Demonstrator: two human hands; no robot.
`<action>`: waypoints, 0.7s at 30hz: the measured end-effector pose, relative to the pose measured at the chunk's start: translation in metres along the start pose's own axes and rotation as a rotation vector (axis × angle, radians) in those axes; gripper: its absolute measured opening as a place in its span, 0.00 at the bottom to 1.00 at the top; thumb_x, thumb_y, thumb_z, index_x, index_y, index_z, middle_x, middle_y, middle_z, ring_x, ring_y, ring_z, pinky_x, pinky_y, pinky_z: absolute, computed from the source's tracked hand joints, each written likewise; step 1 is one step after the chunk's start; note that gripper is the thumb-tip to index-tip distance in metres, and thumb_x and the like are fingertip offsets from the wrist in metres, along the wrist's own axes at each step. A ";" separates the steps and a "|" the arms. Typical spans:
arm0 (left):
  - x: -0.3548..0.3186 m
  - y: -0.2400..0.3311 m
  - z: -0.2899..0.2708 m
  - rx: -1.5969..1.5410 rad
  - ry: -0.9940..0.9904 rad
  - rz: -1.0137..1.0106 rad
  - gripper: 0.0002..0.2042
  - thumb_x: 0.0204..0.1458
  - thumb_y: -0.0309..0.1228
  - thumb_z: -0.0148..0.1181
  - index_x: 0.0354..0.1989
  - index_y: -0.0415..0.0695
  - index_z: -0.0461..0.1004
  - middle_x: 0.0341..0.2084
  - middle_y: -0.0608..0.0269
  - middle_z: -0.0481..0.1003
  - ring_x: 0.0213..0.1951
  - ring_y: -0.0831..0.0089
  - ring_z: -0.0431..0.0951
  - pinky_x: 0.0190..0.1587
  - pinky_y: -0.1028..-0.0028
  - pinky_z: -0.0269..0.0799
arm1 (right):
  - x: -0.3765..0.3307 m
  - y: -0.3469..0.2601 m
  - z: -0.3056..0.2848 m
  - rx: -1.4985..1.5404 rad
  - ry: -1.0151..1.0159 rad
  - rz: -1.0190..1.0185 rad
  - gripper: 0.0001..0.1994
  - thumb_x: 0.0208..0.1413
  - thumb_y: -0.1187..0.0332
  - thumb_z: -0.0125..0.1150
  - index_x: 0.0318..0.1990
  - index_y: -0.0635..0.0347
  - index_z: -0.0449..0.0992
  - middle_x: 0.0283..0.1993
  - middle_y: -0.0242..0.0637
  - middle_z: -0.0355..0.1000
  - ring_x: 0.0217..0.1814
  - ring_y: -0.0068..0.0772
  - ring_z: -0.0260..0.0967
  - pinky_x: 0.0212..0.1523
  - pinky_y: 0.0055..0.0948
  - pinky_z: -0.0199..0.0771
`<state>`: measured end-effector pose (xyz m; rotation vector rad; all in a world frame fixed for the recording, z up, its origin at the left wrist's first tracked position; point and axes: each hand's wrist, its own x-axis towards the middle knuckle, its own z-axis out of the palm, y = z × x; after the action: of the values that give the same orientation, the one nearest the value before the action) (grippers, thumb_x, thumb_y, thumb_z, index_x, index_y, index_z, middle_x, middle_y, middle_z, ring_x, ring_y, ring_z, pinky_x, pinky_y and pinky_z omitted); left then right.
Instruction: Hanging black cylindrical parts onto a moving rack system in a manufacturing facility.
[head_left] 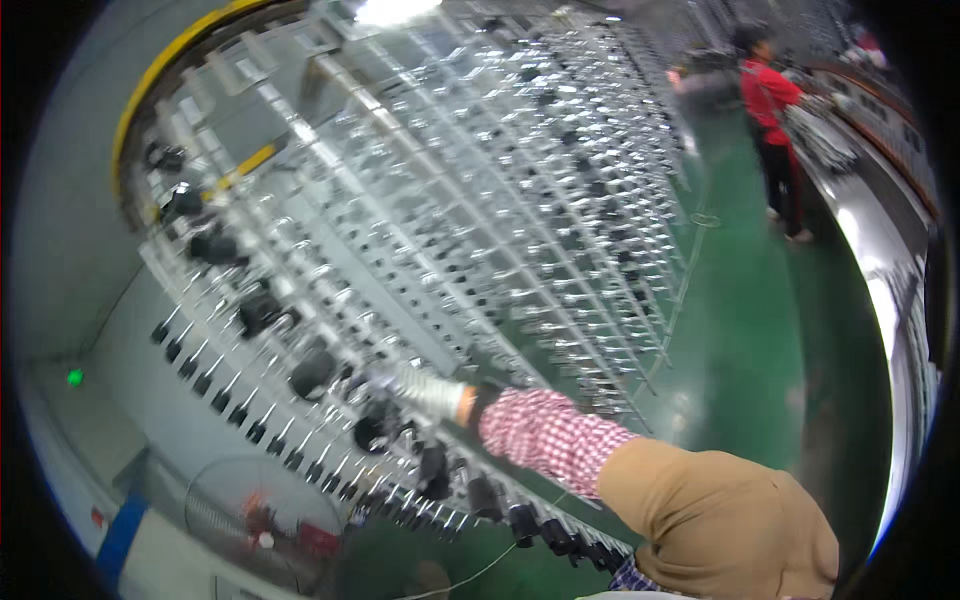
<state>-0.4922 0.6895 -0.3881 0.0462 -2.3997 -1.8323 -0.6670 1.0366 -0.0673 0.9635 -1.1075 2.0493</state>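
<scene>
A floor fan [262, 520] stands low at the left, below the frame; the long spinning frame [450, 200] runs away across the room, rows of metal pegs and black bobbins [312, 372] along its near edge; one hand [425, 392] in a grey knitted glove reaches in among those bobbins, close beside one [377, 430], fingers blurred, so I cannot tell whether it grips or lies loose, nor which hand it is; its sleeve [545, 435] is red-checked under a tan one [720, 520]; the other hand is out of sight; far right, on the green floor [760, 340], a person in red [772, 110] stands at another machine.
</scene>
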 end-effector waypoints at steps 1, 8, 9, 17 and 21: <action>-0.003 -0.001 0.009 -0.004 -0.023 -0.004 0.15 0.52 0.36 0.50 0.46 0.43 0.67 0.38 0.62 0.72 0.38 0.77 0.70 0.41 0.78 0.65 | -0.006 0.023 -0.011 -0.034 -0.012 -0.364 0.25 0.51 0.49 0.48 0.49 0.59 0.66 0.44 0.36 0.69 0.40 0.27 0.68 0.42 0.28 0.68; 0.000 -0.027 0.091 0.045 -0.272 -0.068 0.15 0.52 0.36 0.50 0.46 0.43 0.67 0.38 0.62 0.72 0.37 0.76 0.70 0.41 0.78 0.65 | 0.005 -0.063 -0.034 -0.930 -0.118 0.294 0.24 0.54 0.52 0.43 0.53 0.57 0.61 0.47 0.43 0.66 0.47 0.37 0.64 0.50 0.33 0.61; -0.001 -0.027 0.109 0.060 -0.327 -0.079 0.15 0.52 0.36 0.50 0.46 0.43 0.67 0.38 0.62 0.72 0.37 0.76 0.70 0.41 0.78 0.65 | 0.009 -0.050 -0.055 -1.016 -0.086 0.223 0.25 0.52 0.49 0.43 0.55 0.52 0.59 0.44 0.42 0.67 0.41 0.36 0.66 0.46 0.33 0.64; -0.006 -0.070 0.270 0.233 -0.671 0.033 0.15 0.49 0.33 0.55 0.45 0.43 0.67 0.38 0.59 0.71 0.38 0.75 0.69 0.41 0.76 0.65 | -0.237 -0.181 -0.111 -1.001 -0.331 0.778 0.19 0.56 0.57 0.42 0.46 0.64 0.64 0.40 0.51 0.68 0.47 0.41 0.64 0.46 0.34 0.63; -0.080 -0.038 0.383 0.091 -1.230 -0.019 0.15 0.48 0.32 0.53 0.42 0.36 0.65 0.35 0.54 0.71 0.34 0.69 0.72 0.38 0.70 0.69 | -0.536 -0.305 -0.142 -1.213 0.629 1.142 0.21 0.55 0.55 0.40 0.47 0.63 0.66 0.47 0.49 0.65 0.49 0.48 0.62 0.51 0.37 0.60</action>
<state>-0.4588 1.0547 -0.5304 -1.4365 -3.1059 -2.0610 -0.1796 1.2112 -0.4318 -1.0374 -2.2599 1.5184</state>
